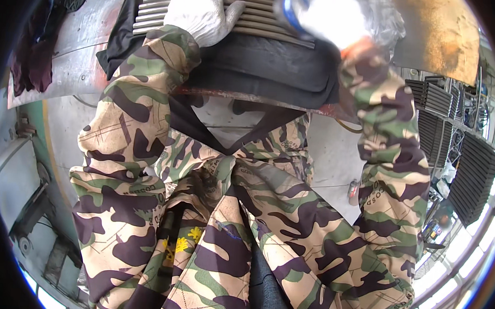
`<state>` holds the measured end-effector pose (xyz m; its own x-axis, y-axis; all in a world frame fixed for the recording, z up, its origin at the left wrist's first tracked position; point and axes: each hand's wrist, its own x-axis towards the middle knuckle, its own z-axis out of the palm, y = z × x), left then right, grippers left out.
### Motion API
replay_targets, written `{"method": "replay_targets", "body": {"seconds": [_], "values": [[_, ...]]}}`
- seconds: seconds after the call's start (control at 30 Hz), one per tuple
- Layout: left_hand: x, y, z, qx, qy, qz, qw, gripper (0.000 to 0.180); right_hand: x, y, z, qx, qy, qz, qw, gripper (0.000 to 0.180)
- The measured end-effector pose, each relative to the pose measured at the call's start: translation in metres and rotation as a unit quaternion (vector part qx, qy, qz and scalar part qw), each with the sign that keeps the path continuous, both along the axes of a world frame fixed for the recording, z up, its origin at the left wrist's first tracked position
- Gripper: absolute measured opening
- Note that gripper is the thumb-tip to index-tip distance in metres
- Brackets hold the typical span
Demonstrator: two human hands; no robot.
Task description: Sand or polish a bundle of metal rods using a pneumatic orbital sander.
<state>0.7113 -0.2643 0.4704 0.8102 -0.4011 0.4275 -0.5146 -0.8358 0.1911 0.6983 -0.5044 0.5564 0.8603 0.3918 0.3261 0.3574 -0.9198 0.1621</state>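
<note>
A row of several thin grey metal rods (256,27) lies side by side on a folded black cloth (262,64) at the table's near edge. My left hand (201,11), in a white knit glove, rests flat across the rods with its thumb spread to the right. Over their right ends is my right hand (339,17), also white-gloved, smeared by motion and overexposed. A blurred blue curved edge (290,10) shows at its left side; whether that is part of the glove or a held thing I cannot tell. Its fingers cannot be made out.
Clear plastic wrapping (388,25) lies right of my right hand, beside a brownish, worn board (443,36). Dark clothing (39,57) hangs over the table's left side. Racks with stacked dark bars (470,175) stand at the right.
</note>
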Motion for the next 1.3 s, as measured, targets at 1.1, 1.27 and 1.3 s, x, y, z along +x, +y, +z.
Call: {"method": "replay_targets", "body": {"seconds": [1.1,1.27,1.3], "values": [[-0.02,0.01,-0.004,-0.029,0.002,0.007,1.0,0.07,-0.034,0.023,0.004,-0.004,0.046,0.035,0.998,0.021],[-0.016,0.009,-0.001,-0.023,-0.021,0.023,0.999,0.07,0.0,0.018,0.006,-0.015,0.017,-0.026,0.999,0.02],[-0.017,0.011,0.0,-0.021,-0.013,0.021,0.999,0.069,0.0,0.015,0.005,-0.008,0.032,-0.041,0.999,0.021]]}}
